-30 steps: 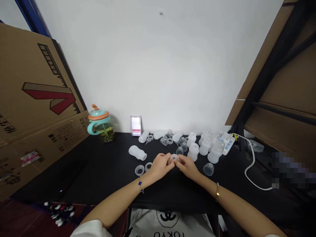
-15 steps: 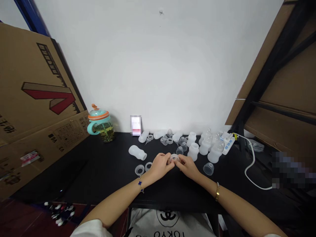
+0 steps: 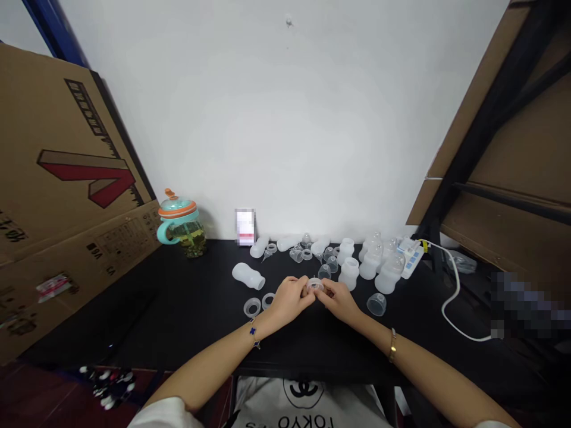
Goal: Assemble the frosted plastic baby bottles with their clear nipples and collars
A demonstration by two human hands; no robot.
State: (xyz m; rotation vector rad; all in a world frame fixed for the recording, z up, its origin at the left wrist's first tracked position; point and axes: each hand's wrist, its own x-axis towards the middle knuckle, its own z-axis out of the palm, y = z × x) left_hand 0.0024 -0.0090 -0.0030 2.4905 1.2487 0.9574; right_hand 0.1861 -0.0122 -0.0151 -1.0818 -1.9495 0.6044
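Between my two hands, just above the black table, is a translucent bottle collar ring (image 3: 315,284). My left hand (image 3: 292,295) pinches its left side with thumb and fingers. On the other side, the fingers of my right hand (image 3: 338,299) close on the same ring. Part of the ring is hidden by my fingertips. Two loose collar rings (image 3: 252,307) lie left of my left hand, one partly covered by it. Beyond them a white baby bottle (image 3: 248,276) rests on its side. An open-necked bottle (image 3: 349,274) stands upright beyond my right hand, and a clear cap (image 3: 377,304) lies to its right.
Several assembled bottles (image 3: 389,274) stand at the right, near a power strip (image 3: 413,261) with a white cable (image 3: 455,297). Clear teats and caps (image 3: 331,261) lie along the back. A jug (image 3: 187,229) and a phone (image 3: 245,227) stand at the left, beside a large carton (image 3: 66,178).
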